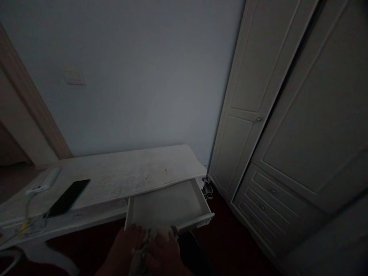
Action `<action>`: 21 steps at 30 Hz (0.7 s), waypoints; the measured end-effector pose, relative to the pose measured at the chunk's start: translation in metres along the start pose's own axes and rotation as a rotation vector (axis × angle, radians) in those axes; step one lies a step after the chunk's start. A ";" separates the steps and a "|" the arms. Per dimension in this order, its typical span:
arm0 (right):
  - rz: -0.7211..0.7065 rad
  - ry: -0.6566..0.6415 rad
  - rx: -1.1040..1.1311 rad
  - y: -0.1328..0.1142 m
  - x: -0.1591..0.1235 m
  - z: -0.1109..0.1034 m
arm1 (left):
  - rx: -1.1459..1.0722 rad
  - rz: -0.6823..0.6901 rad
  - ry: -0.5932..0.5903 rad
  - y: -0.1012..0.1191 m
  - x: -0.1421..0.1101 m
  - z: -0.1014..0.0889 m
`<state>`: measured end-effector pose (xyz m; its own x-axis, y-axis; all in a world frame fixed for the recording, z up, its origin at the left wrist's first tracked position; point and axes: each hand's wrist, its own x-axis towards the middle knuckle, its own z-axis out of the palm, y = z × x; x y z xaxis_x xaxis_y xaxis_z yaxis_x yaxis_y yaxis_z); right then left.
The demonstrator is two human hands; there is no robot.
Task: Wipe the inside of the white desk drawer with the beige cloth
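Note:
Both hands are low in the middle of the dim view, at the front of a pulled-out white drawer [169, 205]. My left hand [129, 243] lies by the drawer's front left corner, fingers curled on a pale, crumpled cloth [140, 255]. Beside it, my right hand [163, 249] is closed on the same cloth, with part of it bunched above the knuckles. Darkness and blur hide the fingertips. The drawer juts out from under a worn white desk [135, 168].
On the desk's left lie a dark phone [69, 197], a white power strip [43, 180] and cables [27, 209]. A white wardrobe [247, 142] with drawers [264, 207] stands right. Shoes [207, 188] sit on the dark red floor between desk and wardrobe.

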<state>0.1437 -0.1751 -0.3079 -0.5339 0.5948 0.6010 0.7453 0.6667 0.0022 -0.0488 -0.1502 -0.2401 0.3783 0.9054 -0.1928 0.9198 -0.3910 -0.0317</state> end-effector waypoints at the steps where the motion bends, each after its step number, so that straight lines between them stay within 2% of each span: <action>1: -0.038 0.031 0.028 0.013 -0.009 -0.005 | 0.030 0.008 -0.008 0.001 0.000 0.001; 3: -0.029 0.060 0.114 0.043 -0.031 -0.023 | 0.074 0.020 -0.017 0.002 -0.002 0.002; 7: 0.231 -0.035 0.072 0.100 -0.070 -0.066 | 0.116 0.036 -0.004 0.003 -0.005 0.001; 9: 0.307 -0.032 0.010 0.114 -0.079 -0.075 | 0.126 0.038 0.009 0.003 -0.005 -0.002; 11: 0.360 0.028 -0.018 0.115 -0.076 -0.073 | 0.127 0.039 0.000 0.004 -0.005 -0.006; 14: 0.440 0.167 -0.034 0.097 -0.052 -0.063 | 0.121 0.036 -0.044 0.006 -0.004 -0.011; 17: 0.472 0.224 0.012 0.059 -0.014 -0.051 | 0.068 0.018 -0.019 0.005 -0.005 -0.011; 19: 0.425 0.202 0.092 0.027 0.007 -0.039 | -0.058 -0.033 0.023 0.003 -0.005 -0.010; 21: 0.269 0.151 0.145 -0.003 0.018 -0.021 | -0.172 -0.109 0.044 0.000 -0.005 -0.010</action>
<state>0.1401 -0.1759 -0.2803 -0.2524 0.6925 0.6759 0.7811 0.5580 -0.2801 -0.0491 -0.1529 -0.2295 0.2763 0.9486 -0.1542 0.9583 -0.2599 0.1186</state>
